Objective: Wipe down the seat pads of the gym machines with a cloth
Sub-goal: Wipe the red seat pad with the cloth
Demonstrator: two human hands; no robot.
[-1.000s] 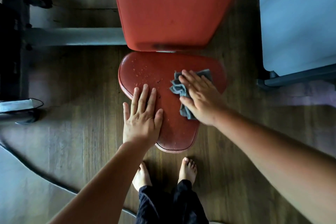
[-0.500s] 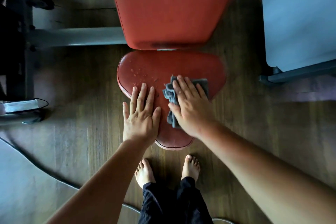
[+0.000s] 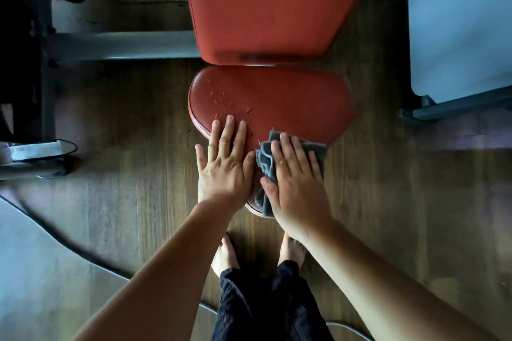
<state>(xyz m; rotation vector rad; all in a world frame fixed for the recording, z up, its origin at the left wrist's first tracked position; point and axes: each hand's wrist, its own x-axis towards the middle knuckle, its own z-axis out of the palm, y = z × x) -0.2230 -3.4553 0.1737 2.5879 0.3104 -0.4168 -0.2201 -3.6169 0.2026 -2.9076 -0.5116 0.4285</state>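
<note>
Wooden floor [image 3: 133, 124], grey mat [image 3: 36, 271], metal bar [image 3: 124, 46].

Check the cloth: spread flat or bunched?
Bunched: the cloth shows ruffled folds along its left edge, pressed under the right hand on the seat pad.

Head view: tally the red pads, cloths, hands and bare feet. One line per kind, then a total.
Red pads: 2, the seat pad and the back pad
Cloths: 1, the grey cloth
Hands: 2, the left hand and the right hand
Bare feet: 2, the left foot and the right foot
Total: 7
</note>
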